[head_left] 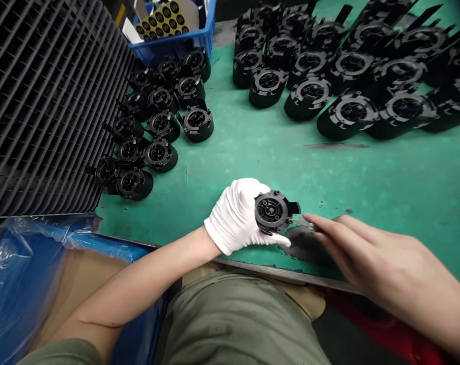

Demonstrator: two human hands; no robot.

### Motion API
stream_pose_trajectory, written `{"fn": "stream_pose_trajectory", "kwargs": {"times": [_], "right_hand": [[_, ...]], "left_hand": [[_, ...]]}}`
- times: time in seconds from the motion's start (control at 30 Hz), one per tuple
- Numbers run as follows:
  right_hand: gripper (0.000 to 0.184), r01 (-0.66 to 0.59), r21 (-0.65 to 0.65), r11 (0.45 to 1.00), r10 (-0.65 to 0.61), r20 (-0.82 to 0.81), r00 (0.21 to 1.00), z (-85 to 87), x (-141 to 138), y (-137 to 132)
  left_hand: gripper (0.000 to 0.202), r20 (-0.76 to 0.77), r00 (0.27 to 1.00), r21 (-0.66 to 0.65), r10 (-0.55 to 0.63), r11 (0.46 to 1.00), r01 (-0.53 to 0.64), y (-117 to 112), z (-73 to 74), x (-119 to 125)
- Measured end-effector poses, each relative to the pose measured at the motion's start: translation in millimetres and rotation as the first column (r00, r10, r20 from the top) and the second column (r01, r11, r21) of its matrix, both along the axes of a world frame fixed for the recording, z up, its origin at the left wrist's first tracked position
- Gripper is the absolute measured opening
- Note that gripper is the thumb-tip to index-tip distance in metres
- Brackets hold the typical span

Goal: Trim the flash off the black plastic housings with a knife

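My left hand, in a white glove, is closed round a black round plastic housing near the front edge of the table. The housing's ribbed round face is turned up, and a tab juts out on its right side. My bare right hand pinches a small thin metal blade between thumb and fingers. The blade's tip is at the right rim of the housing, by the tab. Most of the blade's grip is hidden in my fingers.
Several black housings stand at the left, and more stand in rows at the back right. A blue bin holds a sheet of round stickers. A dark grid rack and a plastic-lined blue container are on the left.
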State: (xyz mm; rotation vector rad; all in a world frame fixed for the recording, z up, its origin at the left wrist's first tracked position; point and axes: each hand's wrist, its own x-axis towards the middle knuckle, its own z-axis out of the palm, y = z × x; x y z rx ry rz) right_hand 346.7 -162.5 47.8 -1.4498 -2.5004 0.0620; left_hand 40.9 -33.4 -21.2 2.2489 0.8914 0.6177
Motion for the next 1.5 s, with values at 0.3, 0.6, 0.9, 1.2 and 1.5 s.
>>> {"fn": "stream_pose_trajectory", "kwargs": {"times": [0.3,0.6,0.9,1.2,1.5], "right_hand": [[0.061,0.137,-0.042,0.99,-0.127,0.18,0.975,6.3,-40,-18],[0.081,0.149,0.033,0.988,-0.152,0.14,0.979,11.4,-41,-18],[0.058,0.201,0.029,0.979,-0.203,0.104,0.974,3.6,-53,-27],[0.066,0.183,-0.013,0.983,-0.181,0.092,0.979,4.6,-38,-28],[0.043,0.208,-0.14,0.968,-0.226,-0.126,0.966,-3.3,-46,-25]], "left_hand": [[0.119,0.035,0.999,0.025,0.013,1.0,-0.014,-3,-2.7,-3],[0.11,0.039,0.999,0.065,-0.006,0.998,0.003,-5,-4.9,-3],[0.103,0.056,0.998,0.032,-0.012,0.999,0.01,-5,3.1,1],[0.105,0.048,0.998,0.019,-0.029,0.999,0.028,-4,1.5,0],[0.1,0.101,0.995,0.049,-0.014,0.999,0.009,-6,1.8,-1]]}}
